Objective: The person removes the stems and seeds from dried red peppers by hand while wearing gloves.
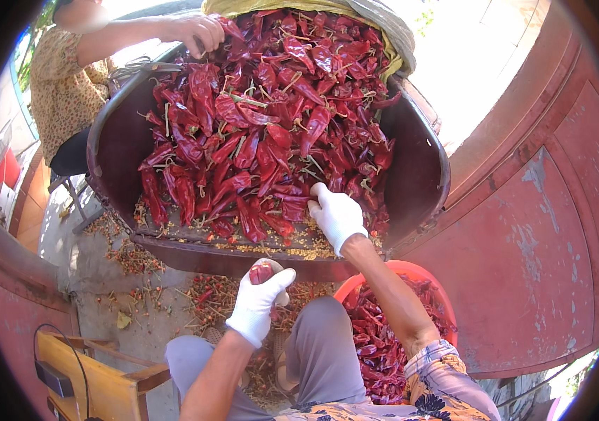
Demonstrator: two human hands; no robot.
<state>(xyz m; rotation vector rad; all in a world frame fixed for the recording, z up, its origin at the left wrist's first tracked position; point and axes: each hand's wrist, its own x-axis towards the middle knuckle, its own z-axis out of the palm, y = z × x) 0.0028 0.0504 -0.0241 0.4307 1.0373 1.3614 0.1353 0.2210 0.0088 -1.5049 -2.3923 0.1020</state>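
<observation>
My feed: left hand (257, 306), seven o'clock, fingers curled round a red pepper (261, 273). Right hand (339, 219), three o'clock near centre, meets pepper heap (257, 144), twelve o'clock; finger grip, I can't tell.

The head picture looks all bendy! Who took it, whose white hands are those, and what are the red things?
A wide camera on a person's head looks down, so straight edges bend. Their left hand, white-gloved, holds what looks like a red pepper; their right hand, gloved too, is at the near side of a heap of red peppers in a dark bin. Yellowish seeds lie at the bin's near end. More peppers sit in a reddish tub beside their leg. The bare hand up top is another person's.
</observation>
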